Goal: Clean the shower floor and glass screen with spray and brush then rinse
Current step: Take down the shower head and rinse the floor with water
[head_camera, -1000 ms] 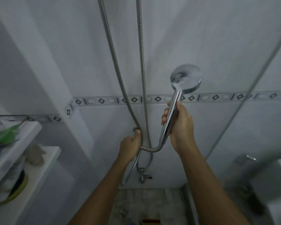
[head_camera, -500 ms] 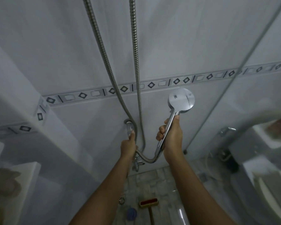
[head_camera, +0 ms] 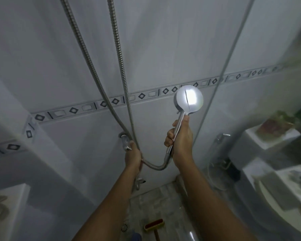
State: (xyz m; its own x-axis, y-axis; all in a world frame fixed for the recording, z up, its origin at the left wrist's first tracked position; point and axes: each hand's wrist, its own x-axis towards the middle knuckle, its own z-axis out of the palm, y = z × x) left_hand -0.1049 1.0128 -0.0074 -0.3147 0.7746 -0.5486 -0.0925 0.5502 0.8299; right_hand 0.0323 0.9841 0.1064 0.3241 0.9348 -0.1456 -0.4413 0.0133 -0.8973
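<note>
The right hand [head_camera: 180, 138] curls its fingers tightly round the shower head [head_camera: 189, 100] handle; the left hand [head_camera: 133, 153] grips the wall tap [head_camera: 124, 140].

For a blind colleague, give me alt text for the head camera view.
The right hand holds a shower head up by its handle while the left hand grips the tap. A brush lies on the floor below.

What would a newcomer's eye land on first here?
The chrome shower head glares with reflected light, held up by the right hand at centre right against the tiled wall. Left of it, the left hand grips the wall tap, the hose sagging between them. A red brush lies on the floor below.
</note>
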